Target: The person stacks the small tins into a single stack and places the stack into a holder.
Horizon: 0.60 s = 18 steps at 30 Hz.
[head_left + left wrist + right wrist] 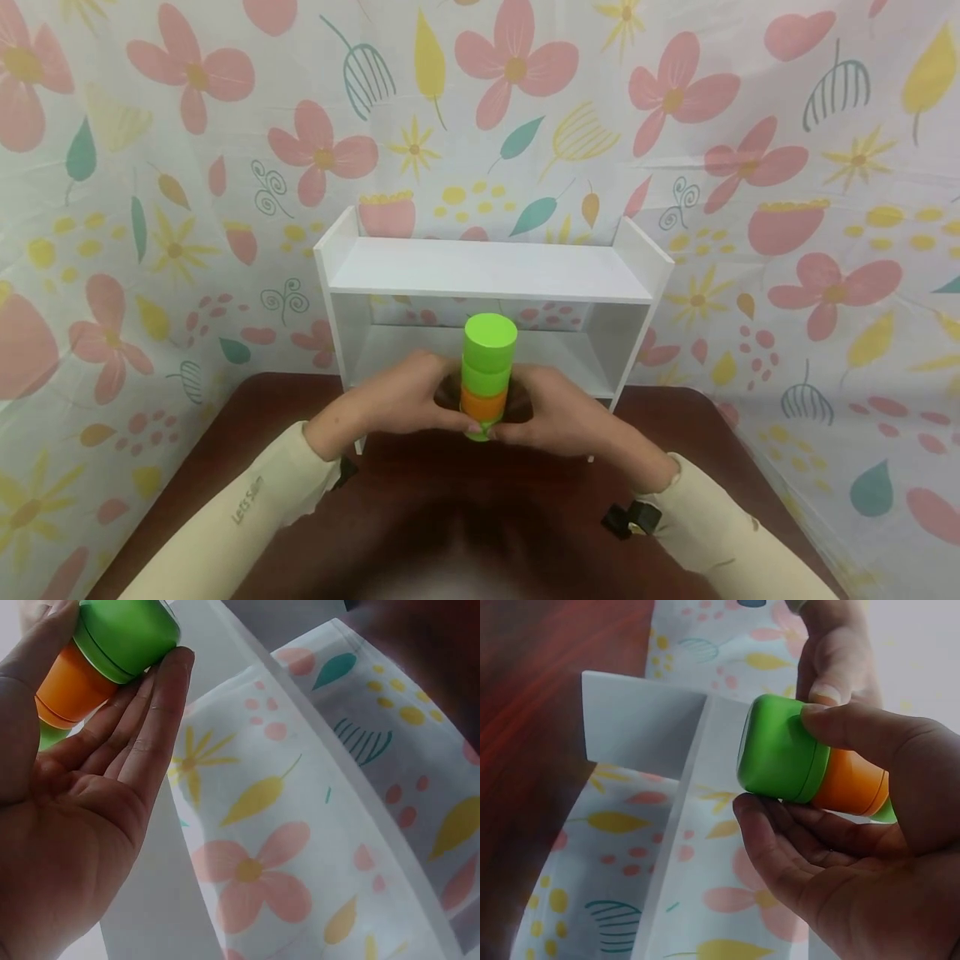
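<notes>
A tall green-and-orange cylindrical container [489, 354] stands roughly upright between my two hands, in front of the white shelf. Its top is bright green, with an orange band lower down and green again at the bottom end. From the left side my left hand [408, 392] holds it, thumb on the near face and fingers behind. My right hand [566, 412] grips it from the other side, its thumb tip close to the left one near the bottom. In the right wrist view, the fingers of the right hand [870, 877] run under the container [780, 750].
Behind the hands, the white two-tier shelf [487, 268] with raised side panels stands on a dark red table [390, 533]. A floral cloth [187, 167] covers the wall behind and at both sides. Dark straps [633, 518] sit at the sleeve cuffs.
</notes>
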Motion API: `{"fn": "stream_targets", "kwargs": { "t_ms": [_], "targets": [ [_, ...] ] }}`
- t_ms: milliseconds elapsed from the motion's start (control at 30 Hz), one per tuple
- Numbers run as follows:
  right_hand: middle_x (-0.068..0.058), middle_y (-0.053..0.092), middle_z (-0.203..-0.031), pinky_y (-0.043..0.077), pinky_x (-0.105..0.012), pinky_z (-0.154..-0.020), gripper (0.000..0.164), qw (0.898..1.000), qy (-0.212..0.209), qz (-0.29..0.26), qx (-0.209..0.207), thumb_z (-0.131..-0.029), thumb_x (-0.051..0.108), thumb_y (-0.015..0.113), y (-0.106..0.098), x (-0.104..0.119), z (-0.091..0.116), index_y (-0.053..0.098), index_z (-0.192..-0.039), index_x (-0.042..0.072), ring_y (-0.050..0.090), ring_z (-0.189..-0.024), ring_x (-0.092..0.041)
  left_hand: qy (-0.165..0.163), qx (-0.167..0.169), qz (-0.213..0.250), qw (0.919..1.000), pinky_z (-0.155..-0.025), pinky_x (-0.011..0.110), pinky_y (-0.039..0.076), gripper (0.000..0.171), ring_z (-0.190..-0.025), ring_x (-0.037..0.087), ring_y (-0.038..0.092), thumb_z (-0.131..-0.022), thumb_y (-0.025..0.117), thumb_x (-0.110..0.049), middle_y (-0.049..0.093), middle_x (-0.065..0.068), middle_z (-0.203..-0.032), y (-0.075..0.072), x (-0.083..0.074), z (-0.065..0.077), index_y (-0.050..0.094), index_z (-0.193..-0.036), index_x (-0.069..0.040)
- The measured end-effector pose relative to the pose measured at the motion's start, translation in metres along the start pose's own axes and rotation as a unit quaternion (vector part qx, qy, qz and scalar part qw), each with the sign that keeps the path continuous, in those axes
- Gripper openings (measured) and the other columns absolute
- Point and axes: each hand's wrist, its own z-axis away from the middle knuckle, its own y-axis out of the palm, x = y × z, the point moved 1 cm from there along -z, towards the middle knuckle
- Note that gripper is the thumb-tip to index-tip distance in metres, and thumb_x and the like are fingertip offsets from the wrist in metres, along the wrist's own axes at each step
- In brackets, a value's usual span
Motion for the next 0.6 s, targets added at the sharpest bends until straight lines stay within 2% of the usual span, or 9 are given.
{"fn": "stream_targets", "kwargs": {
  "t_ms": [300,600],
  "targets": [
    [0.003,0.072,-0.119,0.062,-0.04,-0.092,0.048,1.0,-0.002,-0.008,0.006,-0.09,0.015,0.085,-0.012,0.01,-0.004,0.062,-0.132,0.014,0.074,-0.1,-0.013,0.004,0.006,-0.009,0.9999,-0.081,0.024,0.061,0.046,-0.09,0.001,0.072,-0.087,0.09,-0.038,0.075,-0.011,-0.109,-0.015,-0.007,-0.004,0.069,-0.123,-0.018],
    [0.004,0.071,-0.121,0.061,-0.037,-0.095,0.047,1.0,-0.004,0.009,0.006,-0.09,0.016,0.085,-0.03,0.021,-0.008,0.063,-0.132,0.014,0.073,-0.101,-0.012,0.002,0.006,-0.008,0.9999,-0.085,0.025,0.061,0.046,-0.092,0.001,0.072,-0.088,0.09,-0.036,0.074,-0.011,-0.11,-0.03,-0.018,-0.01,0.067,-0.125,-0.02]
  ]
}}
